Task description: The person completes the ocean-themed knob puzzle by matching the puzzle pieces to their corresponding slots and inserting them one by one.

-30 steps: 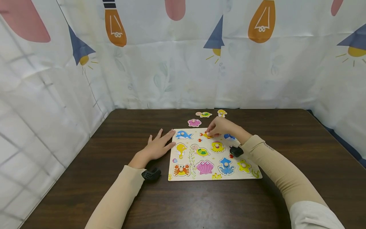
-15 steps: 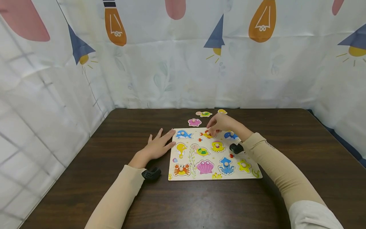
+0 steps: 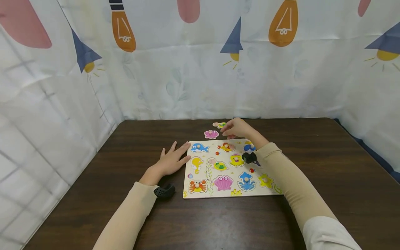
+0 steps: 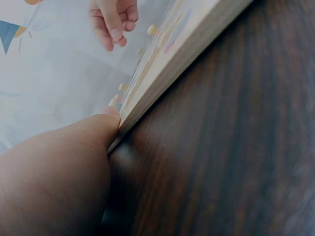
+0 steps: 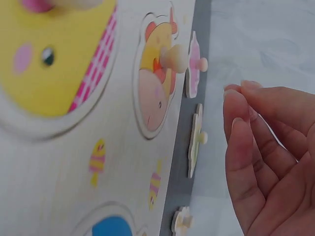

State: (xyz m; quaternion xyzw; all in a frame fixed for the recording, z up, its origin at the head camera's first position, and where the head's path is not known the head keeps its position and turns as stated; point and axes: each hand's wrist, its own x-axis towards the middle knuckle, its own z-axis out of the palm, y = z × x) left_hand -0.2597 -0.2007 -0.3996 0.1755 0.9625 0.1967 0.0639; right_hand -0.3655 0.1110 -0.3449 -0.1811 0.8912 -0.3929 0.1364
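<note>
A pale wooden knob puzzle board [image 3: 231, 192] with sea animals lies on the table. My left hand [image 3: 168, 161] is spread flat at its left edge, its thumb against the board's side in the left wrist view. My right hand [image 3: 238, 128] hovers over the board's back edge with loosely bent fingers, nothing between them. Just in front of it, the fish piece [image 5: 147, 93] sits in its recess, knob up. Past the back edge lie a pink shell piece [image 3: 211, 134] and a turtle piece [image 3: 218, 124], partly covered by the right hand in the head view.
A small yellowish piece [image 5: 181, 222] also lies behind the board, hidden by the right hand in the head view. Whale [image 3: 199, 147], crab [image 3: 193, 186] and squid [image 3: 247, 184] pieces sit in the board. A printed curtain [image 3: 200, 80] hangs behind the dark table [image 3: 140, 132].
My right hand has let go of the fish piece, leaving it in its recess, and has moved back toward the loose pieces. My left hand has stayed at the board's edge.
</note>
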